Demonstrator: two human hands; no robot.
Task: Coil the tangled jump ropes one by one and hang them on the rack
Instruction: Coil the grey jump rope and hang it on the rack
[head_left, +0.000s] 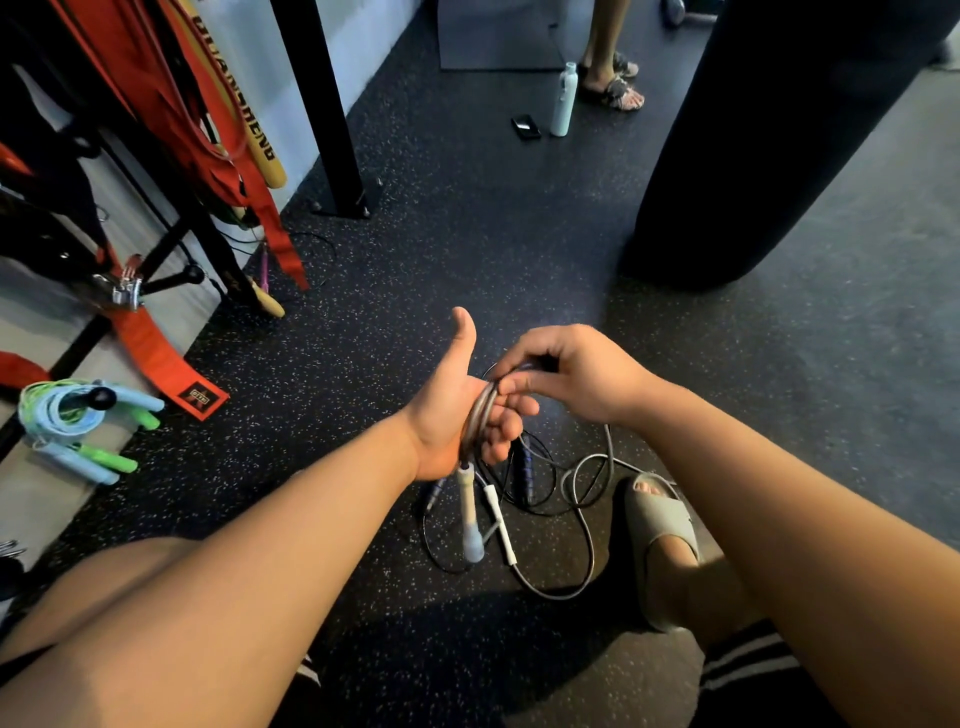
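My left hand (453, 410) is held palm up with the thumb raised, and several turns of a grey jump rope (479, 415) are wound across its palm and fingers. The rope's pale handle (469, 514) hangs below that hand. My right hand (566, 370) pinches the rope at the top of the coil, just above my left fingers. The rest of the grey rope trails to the floor in loops (587, 525), tangled with a black rope with dark handles (525, 470). On the rack (171, 244) at left, coiled blue and green ropes (78, 421) hang from a peg.
Red straps (156, 353) and bands hang from the rack. A black post (332, 114) is bolted to the floor. A dark punching bag (769, 145) hangs at right. A bottle (563, 101), a phone (525, 127) and another person's feet (615, 85) are farther off. My sandalled foot (660, 540) is beside the ropes.
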